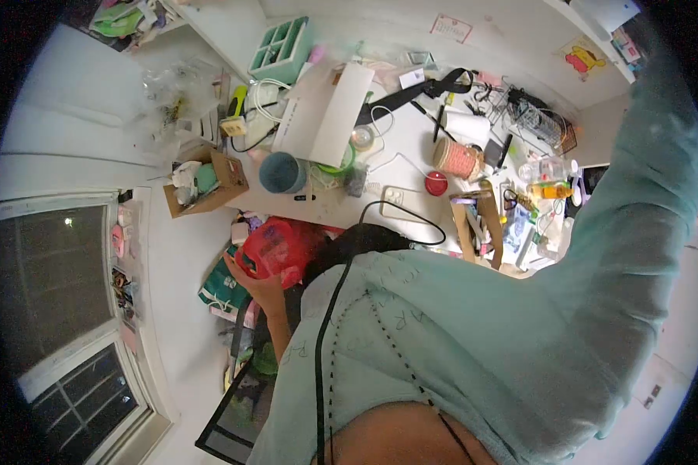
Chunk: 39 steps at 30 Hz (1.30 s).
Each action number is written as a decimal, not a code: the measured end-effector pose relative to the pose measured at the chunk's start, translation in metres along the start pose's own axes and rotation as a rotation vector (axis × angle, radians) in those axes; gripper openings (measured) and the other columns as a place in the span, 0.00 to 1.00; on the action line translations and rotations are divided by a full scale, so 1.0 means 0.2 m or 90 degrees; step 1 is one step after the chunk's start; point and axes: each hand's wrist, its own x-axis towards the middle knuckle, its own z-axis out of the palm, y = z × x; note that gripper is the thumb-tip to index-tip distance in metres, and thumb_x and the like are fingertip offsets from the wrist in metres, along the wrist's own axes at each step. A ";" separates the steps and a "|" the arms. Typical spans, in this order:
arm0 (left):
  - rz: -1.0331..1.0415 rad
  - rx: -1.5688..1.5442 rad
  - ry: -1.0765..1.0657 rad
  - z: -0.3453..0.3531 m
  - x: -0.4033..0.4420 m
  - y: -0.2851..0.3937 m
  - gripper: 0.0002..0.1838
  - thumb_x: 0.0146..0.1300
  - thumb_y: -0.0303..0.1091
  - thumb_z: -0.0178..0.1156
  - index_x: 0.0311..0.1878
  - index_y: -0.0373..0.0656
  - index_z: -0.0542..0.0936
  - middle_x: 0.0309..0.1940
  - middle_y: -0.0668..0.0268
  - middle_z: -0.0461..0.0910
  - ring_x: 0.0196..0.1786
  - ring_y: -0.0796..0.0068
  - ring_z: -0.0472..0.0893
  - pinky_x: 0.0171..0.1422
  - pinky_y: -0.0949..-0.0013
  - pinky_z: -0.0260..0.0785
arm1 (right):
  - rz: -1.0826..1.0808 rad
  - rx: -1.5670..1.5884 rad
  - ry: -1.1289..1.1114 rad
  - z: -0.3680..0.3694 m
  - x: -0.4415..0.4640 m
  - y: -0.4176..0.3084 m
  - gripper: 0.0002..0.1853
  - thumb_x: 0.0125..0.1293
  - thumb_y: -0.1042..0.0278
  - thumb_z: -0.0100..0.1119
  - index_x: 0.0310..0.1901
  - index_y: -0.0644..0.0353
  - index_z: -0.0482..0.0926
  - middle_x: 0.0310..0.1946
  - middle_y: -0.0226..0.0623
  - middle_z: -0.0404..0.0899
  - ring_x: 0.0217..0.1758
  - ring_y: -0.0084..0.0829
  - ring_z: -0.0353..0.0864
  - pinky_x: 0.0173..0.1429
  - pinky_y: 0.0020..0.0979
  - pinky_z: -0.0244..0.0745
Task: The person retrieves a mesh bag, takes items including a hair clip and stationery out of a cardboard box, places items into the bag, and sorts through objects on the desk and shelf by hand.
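Observation:
At the left edge of the desk, my left hand (256, 285) has its fingers bent around the lower edge of a red plastic bag (275, 246). A green package (223, 285) lies beside the fingers, partly behind the hand. Some small items show above the bag. My right arm, in a pale teal sleeve (636, 225), is raised along the right side of the view, and the hand at its end lies outside the frame.
The white desk (329, 208) holds a blue-grey cup (281, 172), an open white box (326, 112), a spool of pink cord (456, 159), a red lid (436, 183) and a phone case (403, 203). A cardboard box (229, 182) stands left; a black mesh frame (233, 411) is below.

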 end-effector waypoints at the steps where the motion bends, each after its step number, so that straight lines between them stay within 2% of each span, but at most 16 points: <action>1: -0.027 -0.004 -0.020 -0.01 0.00 0.02 0.51 0.34 0.19 0.63 0.63 0.36 0.45 0.62 0.53 0.48 0.64 0.60 0.51 0.67 0.61 0.43 | 0.006 -0.004 -0.014 0.00 -0.04 0.02 0.11 0.54 0.63 0.54 0.33 0.63 0.74 0.29 0.46 0.76 0.33 0.41 0.76 0.38 0.38 0.69; 10: 0.018 0.010 -0.039 0.01 0.01 -0.01 0.50 0.35 0.20 0.62 0.63 0.35 0.45 0.62 0.53 0.48 0.64 0.60 0.51 0.67 0.62 0.42 | 0.049 -0.019 -0.101 -0.05 -0.30 0.15 0.12 0.53 0.63 0.55 0.33 0.63 0.74 0.30 0.46 0.76 0.33 0.41 0.76 0.38 0.38 0.69; 13: -0.004 -0.006 -0.034 -0.01 -0.02 -0.01 0.49 0.36 0.21 0.62 0.63 0.35 0.46 0.62 0.54 0.48 0.64 0.60 0.52 0.67 0.62 0.42 | 0.055 -0.024 -0.126 -0.06 -0.36 0.15 0.12 0.53 0.63 0.56 0.33 0.63 0.73 0.30 0.46 0.76 0.33 0.40 0.76 0.38 0.38 0.69; 16: -0.056 -0.114 -0.021 -0.01 -0.04 -0.04 0.49 0.36 0.21 0.62 0.63 0.36 0.45 0.62 0.55 0.48 0.64 0.60 0.52 0.67 0.62 0.42 | 0.054 -0.031 -0.148 -0.07 -0.41 0.15 0.12 0.52 0.62 0.56 0.34 0.63 0.73 0.30 0.46 0.76 0.33 0.40 0.76 0.38 0.38 0.69; 19: -0.017 -0.079 -0.044 -0.02 -0.04 -0.06 0.49 0.36 0.20 0.62 0.63 0.37 0.46 0.62 0.56 0.48 0.63 0.61 0.53 0.67 0.63 0.42 | 0.057 -0.041 -0.173 -0.09 -0.45 0.18 0.13 0.52 0.62 0.56 0.34 0.63 0.73 0.30 0.46 0.76 0.33 0.40 0.76 0.38 0.38 0.69; 22: 0.005 0.023 -0.060 -0.01 -0.03 -0.04 0.53 0.36 0.22 0.65 0.64 0.41 0.43 0.55 0.55 0.60 0.57 0.62 0.62 0.64 0.61 0.50 | 0.063 -0.053 -0.194 -0.10 -0.50 0.17 0.13 0.52 0.62 0.57 0.34 0.63 0.73 0.30 0.46 0.75 0.33 0.40 0.76 0.38 0.37 0.69; 28: -0.011 0.021 -0.076 0.00 -0.02 -0.03 0.49 0.37 0.22 0.61 0.64 0.41 0.46 0.55 0.53 0.60 0.59 0.60 0.60 0.64 0.61 0.50 | 0.079 -0.060 -0.217 -0.10 -0.54 0.18 0.14 0.51 0.62 0.57 0.35 0.62 0.72 0.30 0.46 0.75 0.33 0.40 0.76 0.38 0.37 0.69; 31: -0.037 0.008 -0.086 0.00 -0.02 0.02 0.47 0.38 0.19 0.61 0.64 0.40 0.47 0.62 0.54 0.49 0.64 0.59 0.53 0.67 0.63 0.44 | 0.081 -0.060 -0.232 -0.11 -0.56 0.17 0.14 0.51 0.62 0.58 0.35 0.62 0.72 0.30 0.46 0.75 0.33 0.39 0.76 0.38 0.37 0.69; 34: -0.021 0.030 -0.072 0.02 -0.02 -0.02 0.48 0.37 0.20 0.61 0.64 0.39 0.47 0.63 0.53 0.48 0.65 0.58 0.51 0.67 0.61 0.43 | 0.084 -0.066 -0.235 -0.10 -0.59 0.17 0.14 0.51 0.61 0.58 0.35 0.62 0.72 0.30 0.46 0.75 0.33 0.39 0.75 0.38 0.37 0.69; 37: 0.016 0.111 -0.082 0.01 0.00 -0.05 0.50 0.37 0.26 0.64 0.64 0.40 0.46 0.58 0.53 0.55 0.60 0.59 0.59 0.65 0.61 0.47 | 0.091 -0.071 -0.244 -0.12 -0.62 0.18 0.15 0.50 0.61 0.59 0.35 0.62 0.72 0.30 0.46 0.75 0.33 0.39 0.75 0.38 0.37 0.69; 39: 0.057 0.090 -0.082 0.00 0.01 -0.09 0.50 0.36 0.25 0.65 0.64 0.40 0.47 0.58 0.53 0.54 0.60 0.59 0.58 0.65 0.61 0.47 | 0.088 -0.073 -0.243 -0.12 -0.62 0.18 0.15 0.50 0.61 0.59 0.35 0.62 0.72 0.30 0.46 0.75 0.33 0.39 0.75 0.38 0.37 0.69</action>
